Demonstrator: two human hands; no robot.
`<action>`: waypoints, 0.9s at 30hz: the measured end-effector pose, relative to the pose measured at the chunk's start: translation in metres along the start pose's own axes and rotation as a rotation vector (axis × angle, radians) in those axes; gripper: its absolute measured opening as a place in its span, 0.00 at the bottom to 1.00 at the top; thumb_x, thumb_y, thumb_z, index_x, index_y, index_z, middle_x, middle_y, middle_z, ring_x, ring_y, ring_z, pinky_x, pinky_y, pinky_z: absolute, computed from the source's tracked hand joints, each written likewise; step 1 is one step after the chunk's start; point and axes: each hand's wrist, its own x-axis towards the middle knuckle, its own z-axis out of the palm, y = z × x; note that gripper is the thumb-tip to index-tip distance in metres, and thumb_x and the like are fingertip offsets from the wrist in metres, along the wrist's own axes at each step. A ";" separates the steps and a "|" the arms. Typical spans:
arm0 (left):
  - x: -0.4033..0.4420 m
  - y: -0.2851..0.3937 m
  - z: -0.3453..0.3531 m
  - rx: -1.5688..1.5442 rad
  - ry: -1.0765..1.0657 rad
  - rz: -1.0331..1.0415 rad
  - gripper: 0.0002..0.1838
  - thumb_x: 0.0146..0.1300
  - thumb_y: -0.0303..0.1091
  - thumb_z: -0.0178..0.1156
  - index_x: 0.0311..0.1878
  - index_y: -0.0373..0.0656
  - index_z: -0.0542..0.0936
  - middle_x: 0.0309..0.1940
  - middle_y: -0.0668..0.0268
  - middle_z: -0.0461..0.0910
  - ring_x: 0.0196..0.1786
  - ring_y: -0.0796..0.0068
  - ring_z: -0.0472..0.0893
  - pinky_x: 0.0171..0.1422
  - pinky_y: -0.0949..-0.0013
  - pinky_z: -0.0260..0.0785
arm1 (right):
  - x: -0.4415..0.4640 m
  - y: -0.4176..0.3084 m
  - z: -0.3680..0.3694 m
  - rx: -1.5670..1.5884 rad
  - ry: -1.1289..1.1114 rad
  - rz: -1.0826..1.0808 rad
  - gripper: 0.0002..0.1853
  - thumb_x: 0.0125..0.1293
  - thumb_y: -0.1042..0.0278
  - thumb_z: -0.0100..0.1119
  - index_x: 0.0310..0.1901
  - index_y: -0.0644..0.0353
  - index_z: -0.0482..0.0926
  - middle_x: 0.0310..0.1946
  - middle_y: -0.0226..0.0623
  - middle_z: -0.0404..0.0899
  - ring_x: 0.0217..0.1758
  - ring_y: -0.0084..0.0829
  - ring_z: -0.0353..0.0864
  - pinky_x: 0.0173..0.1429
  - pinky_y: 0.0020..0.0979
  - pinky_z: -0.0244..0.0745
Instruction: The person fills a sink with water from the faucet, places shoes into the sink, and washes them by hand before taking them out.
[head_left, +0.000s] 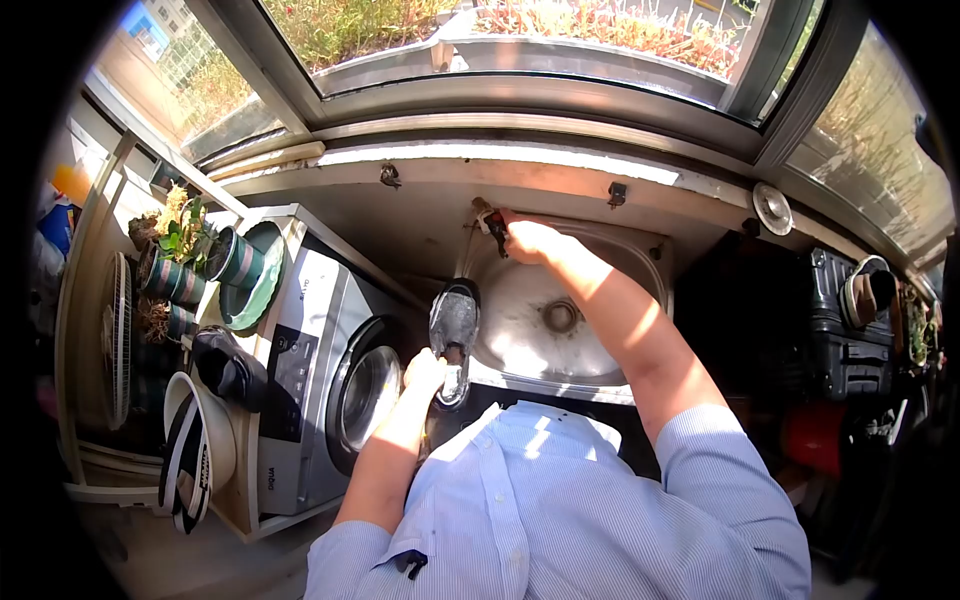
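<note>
A dark shoe (455, 322) with a greyish, whitish-smeared surface is held over the left rim of the metal sink (520, 350). My left hand (425, 372) is closed around its near end. Across the sink, my right hand (527, 240) reaches to the wall and is closed on the dark handle of a tap (490, 222). The fingers partly cover that handle. A round drain (559, 316) shows in the sink bottom.
Left of the sink stands a washing machine (310, 300) with a round door. Flowerpots (235, 257), a dark shoe (228, 368) and a white basin (218, 440) are beside it. A black case (850, 320) stands at right. Windows (600, 60) line the back.
</note>
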 end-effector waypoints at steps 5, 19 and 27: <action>0.006 -0.027 -0.037 0.080 0.019 -0.015 0.21 0.58 0.45 0.57 0.47 0.37 0.75 0.46 0.48 0.78 0.53 0.51 0.77 0.56 0.55 0.69 | 0.015 -0.028 0.002 0.259 0.016 -0.047 0.10 0.55 0.70 0.55 0.39 0.59 0.79 0.34 0.49 0.80 0.39 0.43 0.79 0.42 0.38 0.73; 0.005 0.001 -0.007 0.038 -0.039 0.002 0.22 0.58 0.46 0.58 0.47 0.36 0.74 0.45 0.47 0.78 0.52 0.51 0.78 0.56 0.55 0.69 | 0.022 0.012 -0.024 -0.104 -0.074 -0.142 0.13 0.61 0.69 0.51 0.48 0.50 0.75 0.40 0.44 0.79 0.46 0.47 0.77 0.48 0.42 0.71; -0.001 0.011 -0.012 0.052 -0.060 -0.063 0.22 0.60 0.46 0.57 0.47 0.36 0.73 0.45 0.47 0.78 0.52 0.51 0.78 0.56 0.54 0.68 | 0.031 0.065 0.076 0.985 0.253 0.338 0.24 0.55 0.71 0.51 0.56 0.65 0.68 0.27 0.36 0.76 0.27 0.27 0.76 0.33 0.28 0.73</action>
